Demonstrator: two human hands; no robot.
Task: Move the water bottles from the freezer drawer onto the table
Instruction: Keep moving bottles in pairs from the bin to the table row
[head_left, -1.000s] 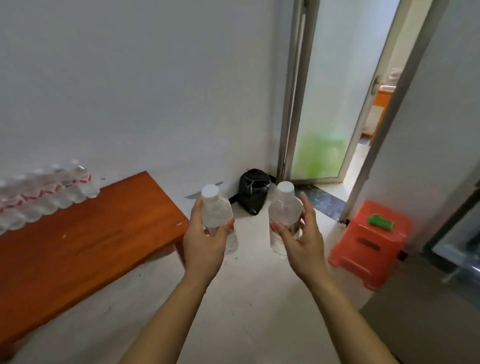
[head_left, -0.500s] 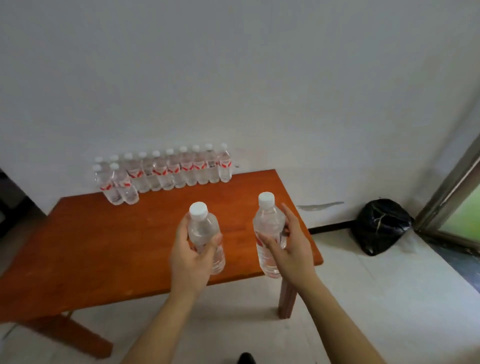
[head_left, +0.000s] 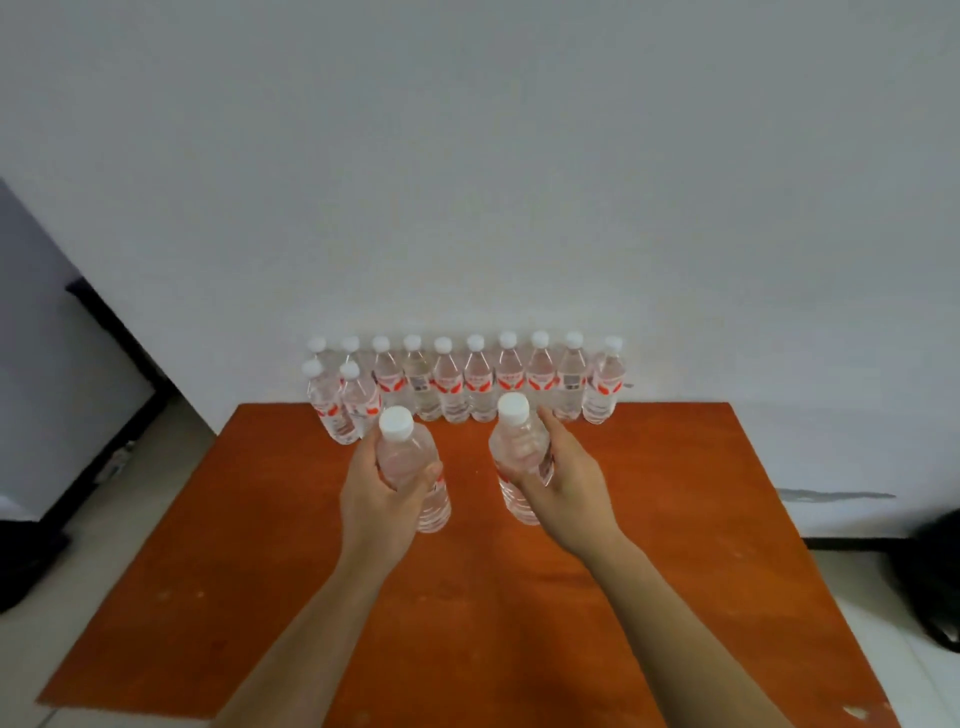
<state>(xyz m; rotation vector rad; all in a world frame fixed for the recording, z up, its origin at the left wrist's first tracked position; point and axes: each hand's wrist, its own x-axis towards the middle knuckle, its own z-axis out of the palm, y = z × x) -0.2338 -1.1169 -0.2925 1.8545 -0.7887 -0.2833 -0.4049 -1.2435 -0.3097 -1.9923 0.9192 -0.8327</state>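
Note:
I hold two clear water bottles with white caps upright above the orange wooden table (head_left: 675, 545). My left hand (head_left: 382, 499) grips the left bottle (head_left: 410, 462) around its body. My right hand (head_left: 566, 478) grips the right bottle (head_left: 519, 452) the same way. Both bottles hang over the middle of the table. Several more bottles (head_left: 462, 387) with red labels stand in a row along the table's far edge against the wall, with two extra ones (head_left: 340, 405) in front at the row's left end. The freezer drawer is out of view.
A white wall rises right behind the table. A dark object (head_left: 935, 587) sits on the floor at the right edge. A dark-edged panel (head_left: 78, 415) stands at the left. Pale floor tiles (head_left: 119, 509) show to the left of the table.
The view swung left from the doorway to face the table squarely. Both hands carried their bottles from beside the table to over its middle, closer to the row.

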